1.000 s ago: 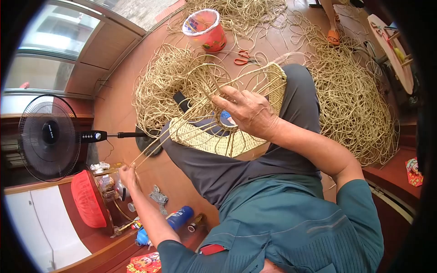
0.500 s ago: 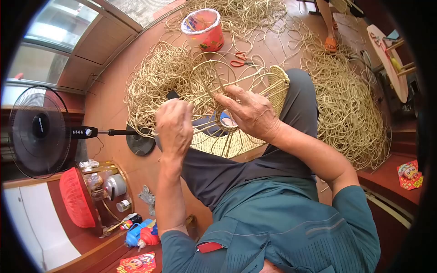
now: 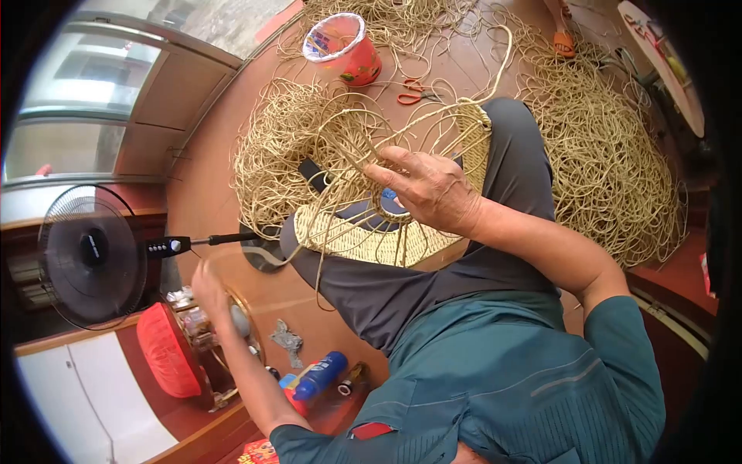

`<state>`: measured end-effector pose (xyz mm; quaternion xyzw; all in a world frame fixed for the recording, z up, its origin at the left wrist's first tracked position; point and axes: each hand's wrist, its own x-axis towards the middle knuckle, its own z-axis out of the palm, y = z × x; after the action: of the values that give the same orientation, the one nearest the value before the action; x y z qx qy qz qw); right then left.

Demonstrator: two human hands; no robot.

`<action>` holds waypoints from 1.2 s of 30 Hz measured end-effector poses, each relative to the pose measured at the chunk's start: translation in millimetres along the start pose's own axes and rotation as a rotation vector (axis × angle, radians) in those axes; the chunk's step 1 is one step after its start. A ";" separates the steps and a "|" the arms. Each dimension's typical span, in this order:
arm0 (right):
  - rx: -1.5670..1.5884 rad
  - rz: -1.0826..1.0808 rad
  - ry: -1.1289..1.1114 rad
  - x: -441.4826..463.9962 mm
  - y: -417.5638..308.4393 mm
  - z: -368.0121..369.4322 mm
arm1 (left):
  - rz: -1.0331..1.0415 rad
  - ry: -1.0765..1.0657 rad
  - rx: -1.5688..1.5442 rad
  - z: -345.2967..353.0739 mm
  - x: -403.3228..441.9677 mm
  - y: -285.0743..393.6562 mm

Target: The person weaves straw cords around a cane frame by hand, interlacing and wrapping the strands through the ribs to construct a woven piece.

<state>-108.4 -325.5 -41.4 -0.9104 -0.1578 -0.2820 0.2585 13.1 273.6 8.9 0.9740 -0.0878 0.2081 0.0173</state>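
On my lap lies a curved, partly woven straw piece [image 3: 348, 236] with loose cords fanning out from a small braided ring [image 3: 384, 203]. My right hand [image 3: 433, 189] is closed on the cords and edge at this ring, thumb and forefinger pinching; the exact grip is partly hidden by the hand. Far out to the left, my left hand [image 3: 210, 292] is smeared by motion. A pale straw cord [image 3: 255, 252] stretches from its fingertips back toward the weave, and the fingers appear pinched on it.
Heaps of straw cord [image 3: 610, 170] cover the floor at right and beyond my knees. Red-handled scissors [image 3: 413, 94] lie near a red bucket [image 3: 357, 62]. A standing fan [image 3: 93, 251] is at left, near a red basket [image 3: 166, 352] and a blue bottle [image 3: 321, 375]. Someone's sandalled foot [image 3: 564, 42] shows.
My left hand has swung away from the weave, out to the left and toward me, drawing a cord. My right hand stays at the ring. The view has shifted slightly.
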 end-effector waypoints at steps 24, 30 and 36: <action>0.038 -0.014 0.120 7.6 2.3 6.4 | -0.532 -0.129 0.383 -27.8 -84.8 -101.8; 0.048 -0.018 0.116 9.6 1.8 5.6 | -1.190 -0.089 0.379 -64.5 -104.9 -147.2; 0.032 -0.004 0.094 9.9 1.8 1.8 | -1.166 -0.058 0.355 -82.7 -117.3 -155.1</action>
<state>-99.0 -324.6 -37.5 -0.8915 -0.1515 -0.3226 0.2795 -97.8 451.2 36.9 0.8549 0.4956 0.1492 -0.0364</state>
